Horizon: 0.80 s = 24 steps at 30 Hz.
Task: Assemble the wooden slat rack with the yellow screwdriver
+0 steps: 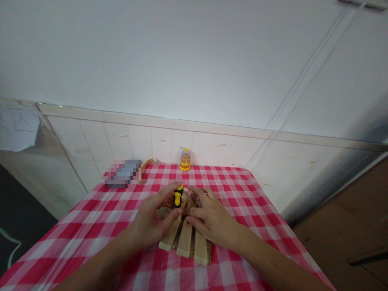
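Observation:
A small screwdriver [178, 196] with a yellow and black handle stands nearly upright between the fingers and thumb of my left hand [148, 218]. Its lower end is hidden. Below both hands lies a wooden piece made of pale slats [184, 244] that fan out towards me. My right hand [209, 216] rests over the slats, right of the screwdriver. Its thumb and a finger come together near the screwdriver's lower end; whatever is between them cannot be made out.
A red and white checked cloth [233, 262] covers the table. Against the wall stands a yellow-based clear container [185, 159]. Back left are a curved wooden piece [146, 165] and a blurred-out grey object [124, 173]. White cables [291, 97] run down the wall.

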{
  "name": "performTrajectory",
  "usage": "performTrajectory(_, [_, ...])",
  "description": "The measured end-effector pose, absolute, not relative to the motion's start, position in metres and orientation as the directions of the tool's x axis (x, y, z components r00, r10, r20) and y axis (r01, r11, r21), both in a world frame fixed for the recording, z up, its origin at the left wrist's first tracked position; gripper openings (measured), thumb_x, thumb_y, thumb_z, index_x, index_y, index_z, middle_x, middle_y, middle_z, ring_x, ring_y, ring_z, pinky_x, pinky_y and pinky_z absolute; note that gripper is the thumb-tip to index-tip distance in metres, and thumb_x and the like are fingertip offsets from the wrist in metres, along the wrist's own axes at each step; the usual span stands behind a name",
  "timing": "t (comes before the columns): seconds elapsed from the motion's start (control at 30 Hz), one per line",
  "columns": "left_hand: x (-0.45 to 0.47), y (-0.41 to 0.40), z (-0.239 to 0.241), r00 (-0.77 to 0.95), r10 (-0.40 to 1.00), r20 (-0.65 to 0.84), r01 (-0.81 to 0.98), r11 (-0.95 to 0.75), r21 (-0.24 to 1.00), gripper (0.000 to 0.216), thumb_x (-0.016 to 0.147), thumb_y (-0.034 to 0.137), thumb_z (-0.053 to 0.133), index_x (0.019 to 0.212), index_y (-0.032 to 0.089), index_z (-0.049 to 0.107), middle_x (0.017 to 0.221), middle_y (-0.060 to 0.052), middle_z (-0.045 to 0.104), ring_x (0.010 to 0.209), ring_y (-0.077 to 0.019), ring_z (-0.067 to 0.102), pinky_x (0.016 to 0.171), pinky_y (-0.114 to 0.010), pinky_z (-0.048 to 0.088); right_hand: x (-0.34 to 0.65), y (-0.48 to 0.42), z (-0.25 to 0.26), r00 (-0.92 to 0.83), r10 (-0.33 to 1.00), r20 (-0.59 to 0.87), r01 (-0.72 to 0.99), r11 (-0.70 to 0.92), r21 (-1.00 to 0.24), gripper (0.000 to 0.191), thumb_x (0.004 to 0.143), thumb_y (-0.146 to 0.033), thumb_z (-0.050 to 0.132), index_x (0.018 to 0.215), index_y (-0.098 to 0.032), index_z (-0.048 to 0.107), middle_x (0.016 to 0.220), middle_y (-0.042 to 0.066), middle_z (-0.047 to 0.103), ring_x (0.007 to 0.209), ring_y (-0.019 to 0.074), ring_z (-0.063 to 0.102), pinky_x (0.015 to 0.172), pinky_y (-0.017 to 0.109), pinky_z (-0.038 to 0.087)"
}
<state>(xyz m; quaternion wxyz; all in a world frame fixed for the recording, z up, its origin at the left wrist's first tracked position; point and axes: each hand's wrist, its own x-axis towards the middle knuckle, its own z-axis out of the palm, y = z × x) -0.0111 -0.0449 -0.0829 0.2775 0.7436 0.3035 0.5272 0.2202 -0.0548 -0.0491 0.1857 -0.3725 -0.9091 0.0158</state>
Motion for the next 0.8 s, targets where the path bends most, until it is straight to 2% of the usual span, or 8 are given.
performTrajectory(0.23, [-0.011,-0.042,-0.083,0.236,0.766,0.598,0.190,-0.640,0.745,0.062,0.088,0.016,0.073,0.145,0.030,0.055,0.110,-0.004,0.079,0.094,-0.0203,0.078,0.083,-0.030,0.065,0.219,-0.055,-0.048,-0.652,0.684,0.327,0.678,0.719,-0.152,0.026,0.104,-0.036,0.058,0.121,-0.036,0.076,0.156,0.007,0.042,0.131,0.0315,0.044,0.110,0.053,0.045])
performTrajectory(0.43, [-0.011,-0.040,-0.081,0.208,0.735,0.645,0.264,-0.677,0.687,0.061,0.083,0.018,0.080,0.139,0.029,0.058,0.098,0.000,0.078,0.079,-0.0146,0.076,0.075,-0.024,0.064,0.220,-0.054,-0.049,-0.658,0.676,0.332,0.661,0.730,-0.175,0.023,0.103,-0.034,0.058,0.117,-0.035,0.077,0.156,0.007,0.041,0.132,0.0321,0.043,0.110,0.054,0.045])
performTrajectory(0.8, [-0.019,-0.034,-0.087,0.267,0.677,0.686,0.358,-0.731,0.581,0.064,0.080,0.023,0.084,0.138,0.029,0.058,0.104,-0.001,0.078,0.076,-0.0135,0.073,0.075,-0.025,0.063,0.220,-0.053,-0.052,-0.659,0.661,0.359,0.648,0.741,-0.175,0.025,0.103,-0.034,0.059,0.122,-0.035,0.075,0.157,0.006,0.039,0.132,0.0321,0.042,0.111,0.053,0.045])
